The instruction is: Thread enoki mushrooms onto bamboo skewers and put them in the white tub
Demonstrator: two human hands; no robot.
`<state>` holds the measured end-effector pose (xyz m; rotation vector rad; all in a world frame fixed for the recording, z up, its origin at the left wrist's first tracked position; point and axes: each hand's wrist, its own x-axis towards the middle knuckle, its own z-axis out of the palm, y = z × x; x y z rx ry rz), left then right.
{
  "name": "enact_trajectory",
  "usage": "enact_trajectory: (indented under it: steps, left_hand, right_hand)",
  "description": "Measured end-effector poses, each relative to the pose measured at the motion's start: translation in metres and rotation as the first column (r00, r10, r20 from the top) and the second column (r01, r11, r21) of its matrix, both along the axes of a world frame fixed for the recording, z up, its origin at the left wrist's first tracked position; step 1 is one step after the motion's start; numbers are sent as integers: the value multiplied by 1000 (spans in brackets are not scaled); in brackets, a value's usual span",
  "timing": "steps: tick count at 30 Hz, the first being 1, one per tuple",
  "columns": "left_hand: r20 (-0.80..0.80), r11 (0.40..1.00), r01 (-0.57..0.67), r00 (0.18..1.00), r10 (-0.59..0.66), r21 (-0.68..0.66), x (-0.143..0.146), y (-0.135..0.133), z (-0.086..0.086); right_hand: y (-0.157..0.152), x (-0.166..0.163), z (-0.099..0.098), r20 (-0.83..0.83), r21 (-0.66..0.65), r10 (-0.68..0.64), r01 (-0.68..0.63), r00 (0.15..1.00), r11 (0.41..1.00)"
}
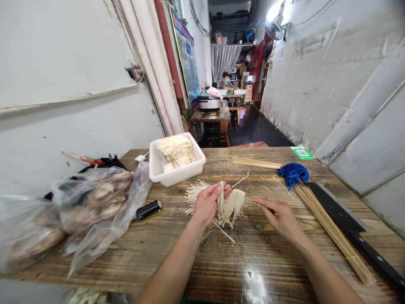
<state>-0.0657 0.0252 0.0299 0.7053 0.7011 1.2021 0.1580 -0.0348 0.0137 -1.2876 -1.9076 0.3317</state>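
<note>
My left hand [205, 203] is closed, pinching a small bunch of enoki mushrooms [221, 202] between thumb and fingers. Pinched in my right hand [279, 214] is a thin bamboo skewer [253, 200], mostly hidden, pointing left. A flat clump of enoki [234, 207] hangs at the skewer's left end, close beside the bunch in my left hand. More loose enoki [193, 195] lies on the wooden table behind my left hand, heads pointing left. Stray enoki stems [224, 232] are scattered around my hands.
A white plastic tub [177, 175] with enoki stands at the back. Bagged brown mushrooms [101, 202] and a black cylinder [148, 210] lie left. On the right are bundled skewers [332, 232], a blue cloth [292, 174] and a cleaver [338, 211]. A masked person [226, 82] sits farther off.
</note>
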Motion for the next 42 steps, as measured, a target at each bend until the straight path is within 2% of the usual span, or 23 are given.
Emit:
enact_trajectory:
  steps: [13,23,25,28,31,34,36,37,38,39,40,42]
  left_hand:
    - [-101,997,17,995,-9,72,0,-1,-1]
    - [-122,995,95,988,-92,18,3,0,-8]
    - [-146,997,56,988,-48,49,2,3,-11]
    - [-302,982,-30,949,86,185,3,3,-17]
    - [-449,968,-5,885,120,249,6,0,-21]
    - [-420,964,15,902,101,264,0,5,-16]
    - [-415,944,3,899,142,331,-14,14,-10]
    - [-471,920,20,863,181,391,-23,19,-7]
    - [-580,883,87,783,227,462,-31,24,-5]
    - [-713,831,231,654,252,506,-38,29,-4]
    - [-826,770,399,490,280,498,-43,33,-5]
    - [-936,652,686,130,327,323,-47,39,-10]
  right_hand:
    - [-1,0,-3,9,-1,-13,13,1000,1000]
    - [-1,-5,-2,-11,-12,-22,22,1000,1000]
    - [-1,-5,-3,-23,-12,-29,28,999,1000]
    - [0,-5,-3,-33,-15,-33,32,999,999]
    - [1,-2,-4,-55,-26,-29,28,998,999]
    - [3,3,-3,-112,-48,-29,24,993,999]
    - [5,8,-2,-168,-38,-82,77,982,996]
    - [6,10,-1,-200,-22,-127,125,971,992]
    - [6,12,-1,-234,-4,-177,181,956,983]
    - [7,14,0,-269,14,-226,239,936,971]
    - [8,16,1,-302,31,-268,291,915,956]
    - [9,17,3,-357,55,-319,361,878,931]
